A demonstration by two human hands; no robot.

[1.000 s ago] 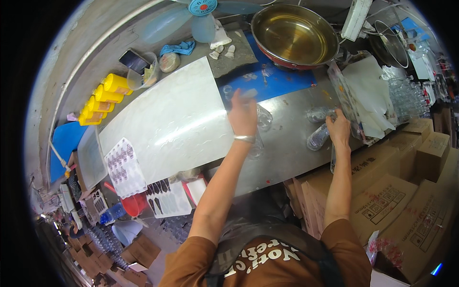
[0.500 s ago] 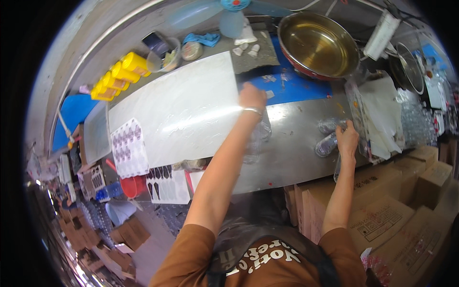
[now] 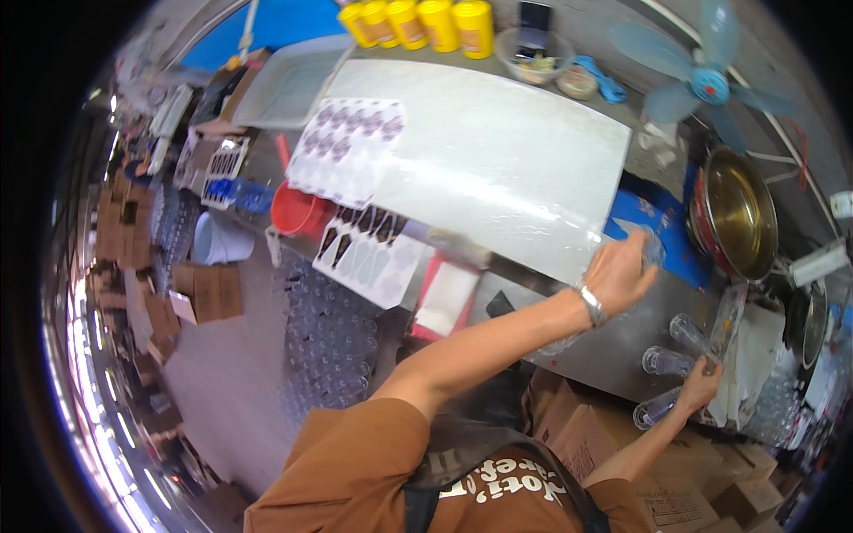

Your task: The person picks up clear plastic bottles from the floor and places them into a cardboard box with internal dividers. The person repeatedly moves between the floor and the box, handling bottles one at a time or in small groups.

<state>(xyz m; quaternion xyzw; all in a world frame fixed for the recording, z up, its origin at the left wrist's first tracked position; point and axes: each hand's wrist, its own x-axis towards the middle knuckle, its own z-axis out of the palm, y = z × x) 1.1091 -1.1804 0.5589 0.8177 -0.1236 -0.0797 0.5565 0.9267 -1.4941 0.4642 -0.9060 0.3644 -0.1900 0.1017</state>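
The view has swung left, the work stays put: left grip (image 3: 620,269) half-curled by a clear vessel (image 3: 654,251), right grip (image 3: 700,387) bent by three bottles (image 3: 665,361), holds unclear.

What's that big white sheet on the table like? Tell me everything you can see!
The big white sheet looks smooth and shiny, perhaps plastic, with wet-looking ripples and a bright streak of light. It lies flat on the metal table, far edge curved in this view. A purple-patterned sheet overlaps its left end. The person's left hand is by its right corner; whether they touch is unclear.
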